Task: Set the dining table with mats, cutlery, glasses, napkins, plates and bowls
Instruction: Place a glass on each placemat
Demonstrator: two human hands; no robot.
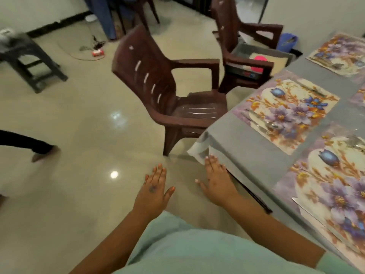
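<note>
Your left hand (153, 187) and right hand (215, 179) hang flat, fingers straight, holding nothing. The 3 floral mats (286, 110) lie on the table (246, 147) with cutlery (266, 125). Your right hand could snag the tablecloth's corner and shift them.

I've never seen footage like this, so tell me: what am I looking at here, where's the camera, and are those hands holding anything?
This is a single picture from a wide-angle camera worn on a person's head, looking forward and down. There is no machine: the left hand and right hand are the person's own, both open with straight fingers and holding nothing. The right hand is by the corner of the grey tablecloth. On the table lie floral placemats, and cutlery is already on the nearest full one, though blurred. Brown plastic chairs stand beside the table.
</note>
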